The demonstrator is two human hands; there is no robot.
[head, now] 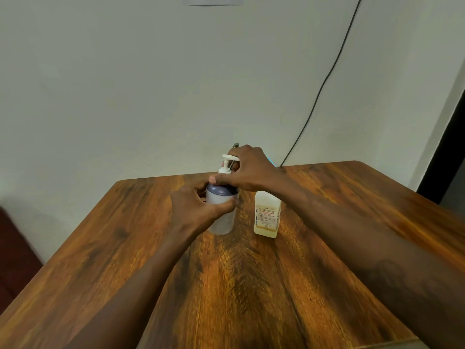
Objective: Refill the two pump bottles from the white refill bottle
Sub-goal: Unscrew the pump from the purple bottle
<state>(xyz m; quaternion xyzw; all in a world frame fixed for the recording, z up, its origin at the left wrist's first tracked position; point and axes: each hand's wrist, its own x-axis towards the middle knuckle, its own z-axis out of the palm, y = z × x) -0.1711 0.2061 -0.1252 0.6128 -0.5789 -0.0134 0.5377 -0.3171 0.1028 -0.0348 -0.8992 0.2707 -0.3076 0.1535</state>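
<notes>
Near the table's [339,222] far edge the pump bottle [222,221] is gripped by the left hand [193,210], its top seemingly pinched by the right hand [251,172].

A pump bottle [222,217] stands on the table [327,248], with a second bottle [267,217] just to its right. Behind them, a cable [324,81] hangs down the wall [151,84].

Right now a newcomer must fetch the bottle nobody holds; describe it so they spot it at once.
Find the wooden table, then the pump bottle gripped by the left hand and right hand. The free bottle stands just right of it: squarish, pale yellow, orange-labelled, not round and purple-shouldered.
</notes>
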